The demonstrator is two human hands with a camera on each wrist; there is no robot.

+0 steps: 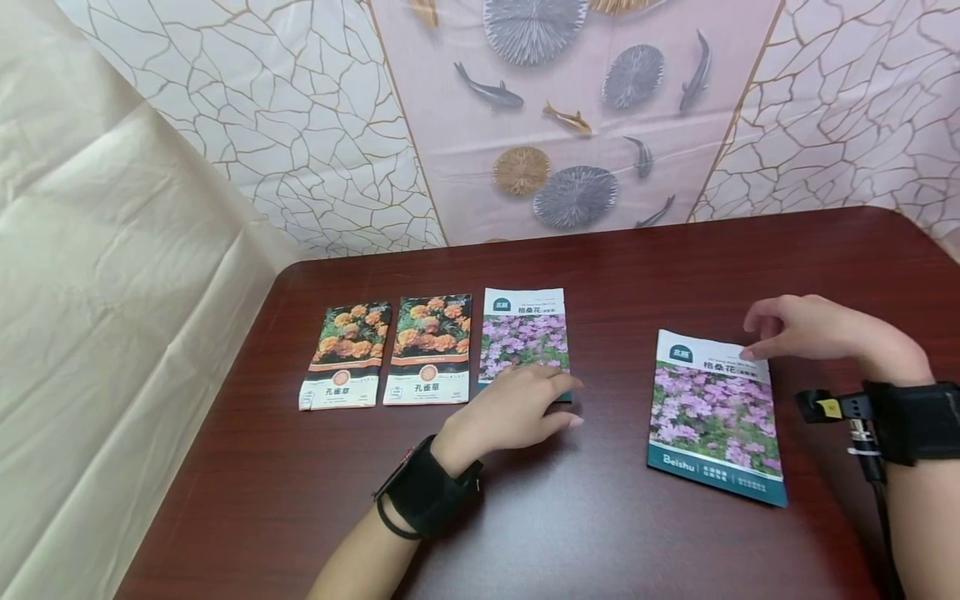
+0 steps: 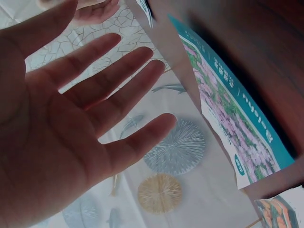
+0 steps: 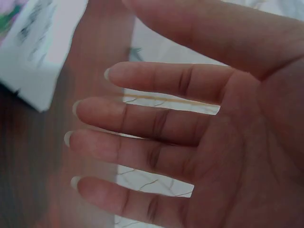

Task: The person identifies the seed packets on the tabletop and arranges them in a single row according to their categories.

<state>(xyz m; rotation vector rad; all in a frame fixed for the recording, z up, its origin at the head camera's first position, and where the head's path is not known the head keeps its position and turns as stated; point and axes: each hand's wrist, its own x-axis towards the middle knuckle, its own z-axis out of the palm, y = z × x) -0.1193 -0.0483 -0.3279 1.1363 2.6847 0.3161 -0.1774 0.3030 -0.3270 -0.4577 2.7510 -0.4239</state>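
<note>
My left hand (image 1: 513,408) hovers at the lower part of a purple-flower seed packet (image 1: 525,333), overlapping it in the head view. In the left wrist view its fingers (image 2: 126,99) are spread, with the packet (image 2: 228,109) beyond them and nothing in the palm. On the right, my right hand (image 1: 813,329) is by the upper right corner of a second purple-flower seed packet (image 1: 716,408), which lies slightly turned on the table. The thumb tip overlaps that corner. Seen from the right wrist, the fingers (image 3: 137,114) stretch out with a gap from the packet (image 3: 40,52).
Two orange-flower seed packets (image 1: 345,358) lie side by side at the left of the dark red table (image 1: 585,517), in one row with the nearer purple packet. A patterned cloth (image 1: 315,117) hangs behind the table, and a pale cloth (image 1: 112,292) at the left.
</note>
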